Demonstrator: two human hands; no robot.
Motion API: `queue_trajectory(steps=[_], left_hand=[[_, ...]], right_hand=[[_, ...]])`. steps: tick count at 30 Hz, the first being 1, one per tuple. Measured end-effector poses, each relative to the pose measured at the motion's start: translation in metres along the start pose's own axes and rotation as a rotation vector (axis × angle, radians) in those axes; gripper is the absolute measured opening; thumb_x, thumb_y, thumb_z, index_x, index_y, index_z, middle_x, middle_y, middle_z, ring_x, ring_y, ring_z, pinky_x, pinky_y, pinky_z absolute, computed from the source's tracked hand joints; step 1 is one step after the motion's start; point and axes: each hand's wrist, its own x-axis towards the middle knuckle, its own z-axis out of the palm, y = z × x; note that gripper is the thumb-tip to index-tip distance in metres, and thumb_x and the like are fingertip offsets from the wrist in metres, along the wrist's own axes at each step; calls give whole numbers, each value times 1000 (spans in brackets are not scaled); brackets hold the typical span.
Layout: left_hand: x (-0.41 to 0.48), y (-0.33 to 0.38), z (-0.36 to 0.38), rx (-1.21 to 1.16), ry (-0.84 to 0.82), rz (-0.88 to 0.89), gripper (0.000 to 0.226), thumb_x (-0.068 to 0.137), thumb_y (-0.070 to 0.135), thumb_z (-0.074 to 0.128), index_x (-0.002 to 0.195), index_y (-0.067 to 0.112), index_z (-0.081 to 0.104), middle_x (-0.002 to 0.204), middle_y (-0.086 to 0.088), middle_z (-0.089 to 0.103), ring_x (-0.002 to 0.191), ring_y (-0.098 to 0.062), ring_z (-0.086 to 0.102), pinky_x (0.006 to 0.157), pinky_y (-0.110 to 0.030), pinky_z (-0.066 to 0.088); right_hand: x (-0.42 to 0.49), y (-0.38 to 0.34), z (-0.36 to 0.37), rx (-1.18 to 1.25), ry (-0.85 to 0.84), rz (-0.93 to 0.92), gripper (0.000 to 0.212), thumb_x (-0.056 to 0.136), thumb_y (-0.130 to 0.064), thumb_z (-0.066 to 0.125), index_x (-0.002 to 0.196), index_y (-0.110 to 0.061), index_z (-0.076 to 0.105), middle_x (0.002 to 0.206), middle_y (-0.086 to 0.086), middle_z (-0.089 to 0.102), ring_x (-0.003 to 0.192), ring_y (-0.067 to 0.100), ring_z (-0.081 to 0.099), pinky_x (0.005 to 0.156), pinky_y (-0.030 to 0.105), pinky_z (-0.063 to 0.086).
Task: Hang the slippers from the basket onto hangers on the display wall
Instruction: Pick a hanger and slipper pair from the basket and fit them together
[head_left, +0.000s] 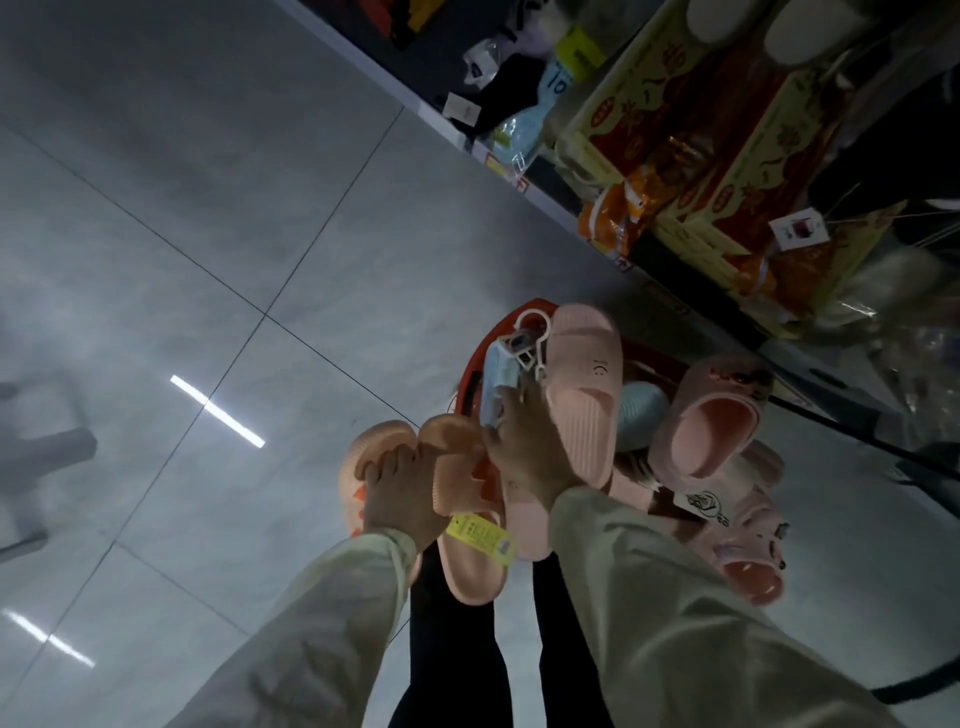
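A red basket stands on the floor below me, filled with pink and pale blue slippers. My left hand grips a pair of orange slippers that carries a yellow tag. My right hand holds a pink slide slipper upright over the basket, its fingers also against a pale blue slipper. A white plastic hanger is attached at the top of these. A pink clog leans at the basket's right side, and more pink clogs lie below it.
A low shelf runs diagonally across the upper right, with red and yellow boxes, orange packets and packaged socks. Grey floor tiles fill the left side. My dark trouser legs are below the hands.
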Motion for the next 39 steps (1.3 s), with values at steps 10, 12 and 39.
queue_trajectory(steps=[10,12,39], left_hand=[[30,-6,-9,-24,59,82,70,73,46,63,136,24,44,126,-5,57,117,-30,53,99,-47,35],[31,-5,-12,-42,61,71,69,72,45,63,135,25,44,126,-5,57,116,-31,53,99,-48,35],[-55,15,-72,-102,-8,-36,77,75,47,68,142,27,38,139,-4,49,129,-30,45,106,-47,31]], right_hand=[[60,14,0,192,-157,237,20,97,-16,52,106,-2,61,102,16,66,97,28,65,83,40,54],[54,13,-5,194,-74,204,19,97,-11,51,99,4,64,95,19,68,89,29,66,74,36,52],[-73,-6,-93,610,223,272,16,89,-8,57,98,-20,61,93,13,64,81,23,67,77,38,56]])
